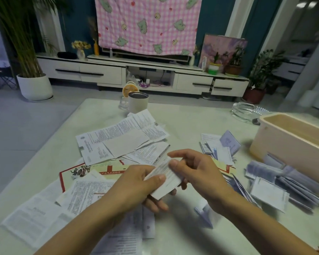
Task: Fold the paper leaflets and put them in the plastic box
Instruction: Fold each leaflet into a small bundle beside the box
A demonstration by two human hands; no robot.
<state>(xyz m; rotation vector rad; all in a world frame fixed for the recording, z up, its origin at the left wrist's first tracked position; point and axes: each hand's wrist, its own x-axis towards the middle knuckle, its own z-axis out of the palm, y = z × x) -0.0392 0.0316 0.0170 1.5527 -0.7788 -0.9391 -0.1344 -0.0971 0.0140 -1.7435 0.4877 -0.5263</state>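
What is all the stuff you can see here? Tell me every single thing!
held leaflet: one, white, above the table, between both hands
open leaflets: many, white with print, table left and centre
folded leaflets: a heap, white, table right, beside the box
plastic box: one, pale pink, open, table right
cup: one, pale, table far side
glass ashtray: one, clear, behind the box
table: one, pale
checked cloth: one, pink, back wall
cabinet: one, white, below the cloth
potted plant: one, white pot, floor far left
left hand: grips the held leaflet
right hand: pinches it
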